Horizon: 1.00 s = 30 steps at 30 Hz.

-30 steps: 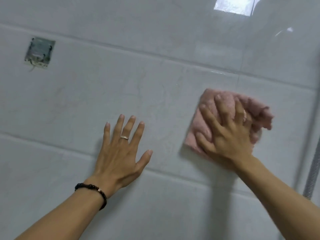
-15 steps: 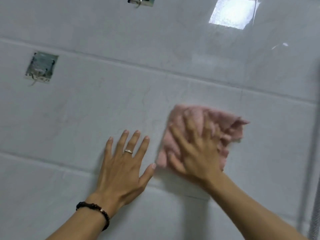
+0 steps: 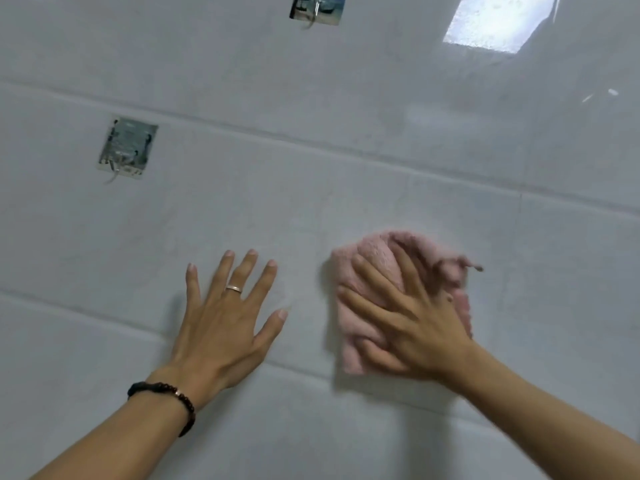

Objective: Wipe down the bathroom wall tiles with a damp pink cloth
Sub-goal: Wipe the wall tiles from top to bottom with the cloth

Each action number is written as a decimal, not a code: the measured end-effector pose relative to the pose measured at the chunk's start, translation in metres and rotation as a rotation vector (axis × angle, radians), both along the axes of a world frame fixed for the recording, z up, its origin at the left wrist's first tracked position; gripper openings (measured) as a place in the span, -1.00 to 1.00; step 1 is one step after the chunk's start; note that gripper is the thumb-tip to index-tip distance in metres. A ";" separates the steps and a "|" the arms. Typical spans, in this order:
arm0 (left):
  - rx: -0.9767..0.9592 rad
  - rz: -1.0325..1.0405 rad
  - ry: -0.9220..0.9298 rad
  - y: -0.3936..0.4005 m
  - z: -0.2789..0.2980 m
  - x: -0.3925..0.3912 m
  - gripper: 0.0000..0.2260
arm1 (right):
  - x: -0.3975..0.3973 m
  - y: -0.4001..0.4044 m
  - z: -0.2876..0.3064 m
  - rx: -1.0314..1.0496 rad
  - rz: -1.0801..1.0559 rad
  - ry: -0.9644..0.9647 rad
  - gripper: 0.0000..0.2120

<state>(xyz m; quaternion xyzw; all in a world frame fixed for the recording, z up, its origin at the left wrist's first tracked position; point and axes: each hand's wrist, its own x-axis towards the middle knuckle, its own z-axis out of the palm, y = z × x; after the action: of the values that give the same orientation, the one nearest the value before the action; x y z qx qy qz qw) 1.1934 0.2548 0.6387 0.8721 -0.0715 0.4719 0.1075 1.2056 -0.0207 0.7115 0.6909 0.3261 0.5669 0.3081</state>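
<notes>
Right hand [image 3: 412, 327] is laid flat over the pink cloth [image 3: 374, 268], its fingers spread and nearly straight, so that the cloth is pressed against the wall tiles [image 3: 346, 81] rather than gripped. The hand is blurred, and whether the thumb is hooked under the cloth's lower edge cannot be told. The cloth is bunched beneath the palm, with folds showing above the fingertips and a frayed corner sticking out to the right. It is seen just above a horizontal grout line, right of the middle of the view.

Left hand [image 3: 221, 320] is spread wide and flat on the tile just beside the cloth, apart from it, and nothing is held in it. A ring [image 3: 234, 288] is worn on one finger and a dark beaded bracelet [image 3: 166, 400] on the wrist.

Further up the wall, a square adhesive hook plate [image 3: 127, 147] is stuck at the left, and a second hook plate [image 3: 317, 8] is cut by the top edge. A bright window reflection [image 3: 498, 22] is shown on the glossy tile at the upper right.
</notes>
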 end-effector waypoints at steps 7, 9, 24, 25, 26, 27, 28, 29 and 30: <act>-0.033 -0.037 0.028 0.000 -0.002 0.002 -0.37 | 0.009 0.015 0.078 0.562 -0.095 -0.067 -0.31; -0.044 -0.059 0.019 0.000 0.000 0.002 -0.37 | 0.014 0.029 0.027 0.370 -0.032 -0.027 -0.32; -0.053 -0.085 0.031 0.043 -0.050 -0.008 -0.39 | 0.007 0.018 -0.076 0.109 0.061 0.010 -0.38; -0.036 -0.086 0.033 0.044 -0.051 -0.008 -0.39 | 0.004 0.012 -0.075 0.046 0.056 0.035 -0.39; -0.023 -0.088 0.030 0.045 -0.051 -0.009 -0.39 | 0.004 0.009 -0.064 0.044 0.031 0.030 -0.38; -0.017 -0.090 0.023 0.047 -0.049 -0.009 -0.39 | 0.005 0.012 -0.049 0.093 -0.007 -0.004 -0.37; -0.017 -0.089 0.014 0.049 -0.047 -0.009 -0.39 | 0.007 0.021 -0.030 0.201 -0.051 -0.039 -0.35; -0.019 -0.087 0.004 0.051 -0.046 -0.008 -0.39 | 0.009 0.034 -0.014 0.343 -0.091 -0.063 -0.34; -0.019 -0.085 -0.003 0.053 -0.046 -0.006 -0.39 | 0.010 0.049 -0.006 0.484 -0.095 -0.077 -0.33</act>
<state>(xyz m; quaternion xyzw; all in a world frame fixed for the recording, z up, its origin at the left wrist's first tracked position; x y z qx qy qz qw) 1.1870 0.3076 0.5922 0.8664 -0.1043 0.4691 0.1357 1.2160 0.0287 0.7060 0.7371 0.1361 0.6392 0.1721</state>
